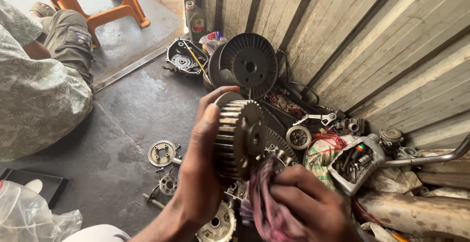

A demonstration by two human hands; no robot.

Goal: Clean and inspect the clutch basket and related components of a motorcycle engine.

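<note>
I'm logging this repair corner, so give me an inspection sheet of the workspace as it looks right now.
Surface: dark, stained concrete floor.
Job's things: toothed clutch drum; pink rag.
Clutter: sprocket, finned round cover, cut jug of bolts, oil bottle.
Hands: left hand grips the drum; right hand holds the rag.
Cables: red wires.
Surroundings: corrugated wall, orange stool, seated person.

Left hand (205, 173) grips a slotted clutch basket (239, 140), held on edge, fingers (215, 100) curled over its rim. Right hand (303, 203) presses a pink rag (267, 198) against the basket's lower edge. Below, on the dark floor (127, 124): a sprocket (162, 153), loose small parts. Finned black wheel (249, 64) leans near the corrugated wall (382, 41). A second person (39, 85) sits at left.
</note>
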